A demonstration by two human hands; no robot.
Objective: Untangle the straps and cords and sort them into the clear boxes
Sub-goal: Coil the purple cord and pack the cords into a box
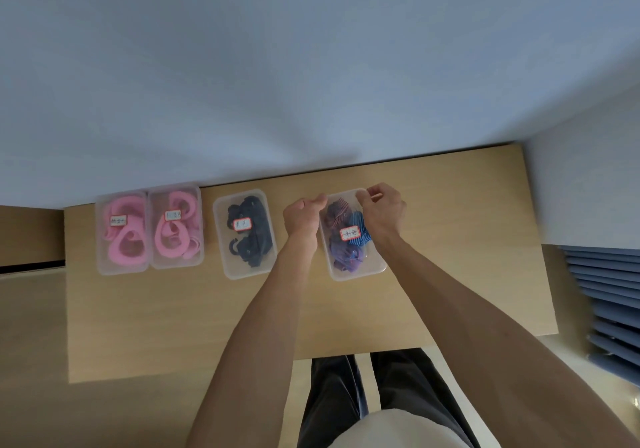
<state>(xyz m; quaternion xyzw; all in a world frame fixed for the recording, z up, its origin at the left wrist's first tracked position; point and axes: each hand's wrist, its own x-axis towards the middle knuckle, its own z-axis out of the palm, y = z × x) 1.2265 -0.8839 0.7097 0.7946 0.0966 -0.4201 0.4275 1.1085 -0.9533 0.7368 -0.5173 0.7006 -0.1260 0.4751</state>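
A: Left hand [300, 213] and right hand [384, 205] are both curled at the far rim of the rightmost clear box [375, 267]; can't tell what they pinch.
B: Purple and blue straps [346, 240] sit inside.
A: Risk: tugging skids the light box across the tabletop [173, 309].

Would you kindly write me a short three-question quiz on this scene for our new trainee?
1. How many clear plastic boxes stand on the tan wooden table?
2. True or false: both hands are at the far end of the box of purple and blue striped straps.
3. Which colour fills the two touching boxes: A pink, B black, C green?

Key: 1. Four. 2. True: left hand, right hand. 3. A, pink bands.
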